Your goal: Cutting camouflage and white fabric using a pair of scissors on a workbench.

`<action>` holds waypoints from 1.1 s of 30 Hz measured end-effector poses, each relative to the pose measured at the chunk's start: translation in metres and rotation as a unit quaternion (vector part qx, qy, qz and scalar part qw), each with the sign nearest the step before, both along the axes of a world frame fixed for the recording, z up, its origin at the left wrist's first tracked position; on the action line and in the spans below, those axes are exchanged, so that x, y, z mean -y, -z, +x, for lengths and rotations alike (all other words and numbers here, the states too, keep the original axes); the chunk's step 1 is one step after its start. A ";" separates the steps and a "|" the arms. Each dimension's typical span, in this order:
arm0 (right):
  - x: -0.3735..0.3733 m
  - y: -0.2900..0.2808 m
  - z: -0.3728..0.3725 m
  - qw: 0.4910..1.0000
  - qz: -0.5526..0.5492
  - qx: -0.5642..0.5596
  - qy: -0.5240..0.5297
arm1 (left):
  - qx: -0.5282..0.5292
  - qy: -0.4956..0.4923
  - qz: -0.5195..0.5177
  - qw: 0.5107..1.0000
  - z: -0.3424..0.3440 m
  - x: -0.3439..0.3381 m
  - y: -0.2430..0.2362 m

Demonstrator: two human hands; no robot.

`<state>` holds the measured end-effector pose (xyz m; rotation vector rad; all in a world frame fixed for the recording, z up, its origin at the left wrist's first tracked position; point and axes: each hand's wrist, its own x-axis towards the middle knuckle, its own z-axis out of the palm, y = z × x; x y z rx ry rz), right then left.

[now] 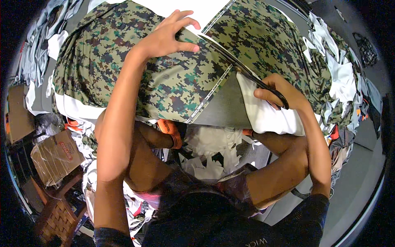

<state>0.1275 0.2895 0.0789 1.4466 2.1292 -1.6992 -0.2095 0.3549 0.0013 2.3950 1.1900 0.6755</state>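
Note:
My right hand grips a pair of long dark scissors by the handles. The blades point away and to the left, along a gap between two parts of green, brown and black camouflage fabric. My left hand is over the left part near the blade tips, fingers spread and curved, holding nothing. To the right of the scissors lies the other part of camouflage fabric. A white fabric edge folds over beneath my right hand. Pale printed strips run along the fabric edges.
The fabric lies on a grey table above my knees. White scraps are heaped below it. Cloth piles hang at the left and right. A cardboard box and a woven chair stand at the lower left.

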 end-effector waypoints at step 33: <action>0.001 -0.003 0.000 1.000 0.015 0.006 0.006 | 0.003 0.003 -0.035 0.999 0.003 0.003 -0.009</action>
